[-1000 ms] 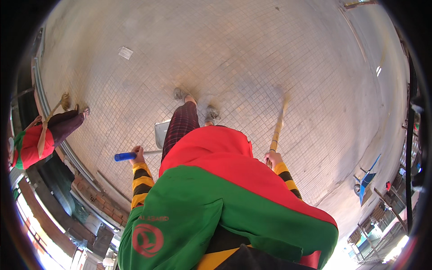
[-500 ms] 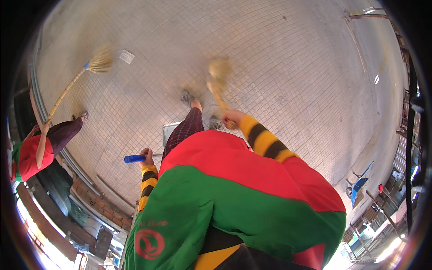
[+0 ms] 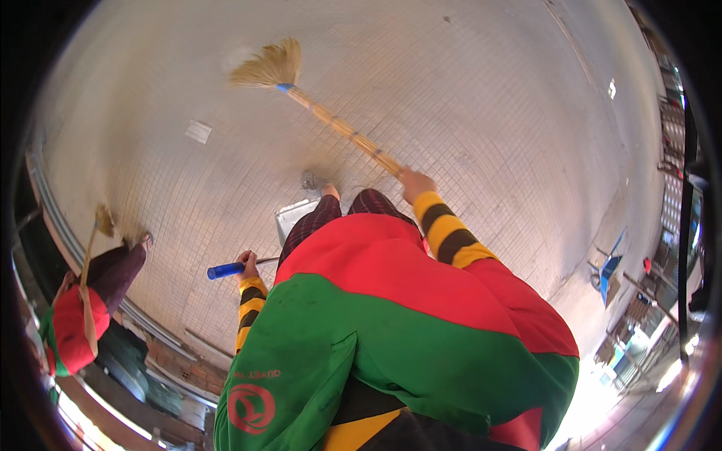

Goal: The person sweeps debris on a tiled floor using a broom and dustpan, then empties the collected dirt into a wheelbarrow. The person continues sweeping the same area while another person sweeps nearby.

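Sweeping, I judge: right grip [image 3: 416, 185] closed round tan straw broom [image 3: 344, 128], left grip [image 3: 247, 263] round blue cylindrical handle [image 3: 223, 271]; next: bristles [image 3: 272, 65] low.

Work yard or open-sided workshop, hard to tell which. Broad grid-patterned floor [image 3: 496, 150]; blue wheelbarrow [image 3: 609, 272] at right; reddish bricks [image 3: 173, 358] near left edge; pale slatted panel [image 3: 671, 128] along right rim; strong daylight [image 3: 590, 410] lower right; co-worker [image 3: 73, 327] at left.
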The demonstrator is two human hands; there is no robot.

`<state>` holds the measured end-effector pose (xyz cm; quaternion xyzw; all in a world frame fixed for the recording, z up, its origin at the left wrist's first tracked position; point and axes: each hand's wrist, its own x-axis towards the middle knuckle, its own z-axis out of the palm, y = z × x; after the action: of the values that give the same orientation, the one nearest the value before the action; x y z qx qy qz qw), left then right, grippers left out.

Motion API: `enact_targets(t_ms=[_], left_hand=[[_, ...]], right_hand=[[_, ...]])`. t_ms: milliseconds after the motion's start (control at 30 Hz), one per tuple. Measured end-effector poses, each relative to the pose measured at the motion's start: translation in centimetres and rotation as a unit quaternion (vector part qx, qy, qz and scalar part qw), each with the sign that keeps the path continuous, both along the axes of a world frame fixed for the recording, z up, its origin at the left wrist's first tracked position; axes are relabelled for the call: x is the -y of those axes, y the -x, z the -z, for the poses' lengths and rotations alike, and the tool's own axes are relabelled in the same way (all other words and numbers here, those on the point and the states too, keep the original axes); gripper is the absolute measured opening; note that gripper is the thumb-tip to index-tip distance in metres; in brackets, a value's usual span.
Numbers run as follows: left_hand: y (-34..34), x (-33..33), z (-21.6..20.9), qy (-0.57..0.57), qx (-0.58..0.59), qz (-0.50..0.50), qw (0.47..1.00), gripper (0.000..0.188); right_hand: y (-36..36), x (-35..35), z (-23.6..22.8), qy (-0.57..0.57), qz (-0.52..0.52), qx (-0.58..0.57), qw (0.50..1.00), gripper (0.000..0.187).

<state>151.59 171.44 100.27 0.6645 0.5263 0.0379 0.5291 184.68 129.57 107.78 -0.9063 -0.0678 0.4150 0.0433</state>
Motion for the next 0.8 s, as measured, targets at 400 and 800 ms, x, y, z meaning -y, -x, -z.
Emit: enact_targets(t_ms=[400,800], left_hand=[[-6.2,2.3,-1.6,-0.060,-0.043,0.106,0.992,0.018],[-9.1,8.9,-5.1,-0.113,-0.077,0.114,0.984,0.017]], right_hand=[[13.8,18.2,1.9,-0.001,0.419,-0.120,0.900,0.010],[-4.6,10.8,7.8,-0.247,0.480,-0.299,0.787,0.015]])
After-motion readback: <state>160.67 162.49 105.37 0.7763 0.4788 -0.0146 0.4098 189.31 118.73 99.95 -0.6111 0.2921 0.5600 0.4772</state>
